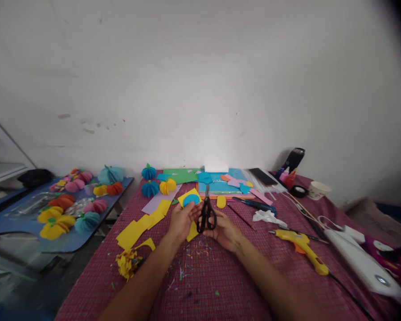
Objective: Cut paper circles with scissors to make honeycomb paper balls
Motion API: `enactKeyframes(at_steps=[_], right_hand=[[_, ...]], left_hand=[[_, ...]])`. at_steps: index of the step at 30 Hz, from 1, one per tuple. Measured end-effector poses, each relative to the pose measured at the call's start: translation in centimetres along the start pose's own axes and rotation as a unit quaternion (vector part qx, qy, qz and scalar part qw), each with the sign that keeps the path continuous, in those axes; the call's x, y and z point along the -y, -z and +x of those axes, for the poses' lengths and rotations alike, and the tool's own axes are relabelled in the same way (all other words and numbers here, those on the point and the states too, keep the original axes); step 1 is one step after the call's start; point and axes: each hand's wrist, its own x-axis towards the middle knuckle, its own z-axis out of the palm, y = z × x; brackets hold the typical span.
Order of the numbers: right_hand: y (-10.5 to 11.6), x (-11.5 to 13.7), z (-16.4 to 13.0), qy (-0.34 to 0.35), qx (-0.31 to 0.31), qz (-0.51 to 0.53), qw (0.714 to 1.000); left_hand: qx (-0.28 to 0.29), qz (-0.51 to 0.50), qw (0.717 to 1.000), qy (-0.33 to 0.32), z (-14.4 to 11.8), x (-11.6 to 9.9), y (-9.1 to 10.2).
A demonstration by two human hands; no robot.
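My left hand (pixel 183 220) is closed on a yellow paper square (pixel 183 195) with a blue paper disc (pixel 191 199) lying on it. In my right hand (pixel 224 229) are black-handled scissors (pixel 206 214), their blades pointing away from me, up beside the blue disc. The blades look closed together. Under and between my hands lies another yellow paper piece (pixel 192 232). A small yellow rounded cutout (pixel 221 202) rests on the red checked cloth just beyond my right hand. Yellow paper strips (pixel 133 232) lie to the left of my left hand.
Blue paper pumpkins (pixel 150 189) stand at the back left. A yellow glue gun (pixel 302 249), a box cutter (pixel 254 204), a pencil (pixel 241 216) and a white power strip (pixel 361 263) lie on the right. More paper pumpkins (pixel 57 226) sit on a blue side table (pixel 6 225).
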Motion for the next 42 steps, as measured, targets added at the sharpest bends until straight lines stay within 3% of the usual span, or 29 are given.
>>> enactKeyframes(at_steps=[7, 13, 19, 23, 27, 35, 42], right_hand=[[0.4, 0.4, -1.2, 0.014, 0.020, 0.018, 1.000], [0.5, 0.4, -1.6, 0.017, -0.003, 0.037, 0.999], [0.4, 0.0, -1.8, 0.009, 0.013, -0.003, 1.000], [-0.2, -0.2, -1.8, 0.046, 0.025, -0.047, 0.998], [-0.4, -0.4, -1.8, 0.069, 0.005, -0.072, 0.995], [-0.5, -1.0, -2.2, 0.053, -0.018, -0.109, 0.992], [-0.5, -1.7, -2.1, 0.075, -0.085, -0.185, 0.976]], left_hand=[[-0.016, 0.000, 1.000, -0.011, 0.0, -0.3, 0.0], [-0.018, -0.003, 1.000, -0.003, -0.1, -0.6, 0.0], [-0.021, -0.011, 1.000, 0.009, 0.0, -0.5, 0.2], [-0.024, -0.019, 1.000, 0.004, 0.2, -0.3, 0.4], [-0.025, -0.020, 0.999, 0.008, 0.2, -0.2, 0.5], [-0.045, -0.026, 0.999, 0.015, 0.1, -0.5, 0.1], [-0.051, -0.029, 0.998, 0.015, 0.1, -0.6, 0.0]])
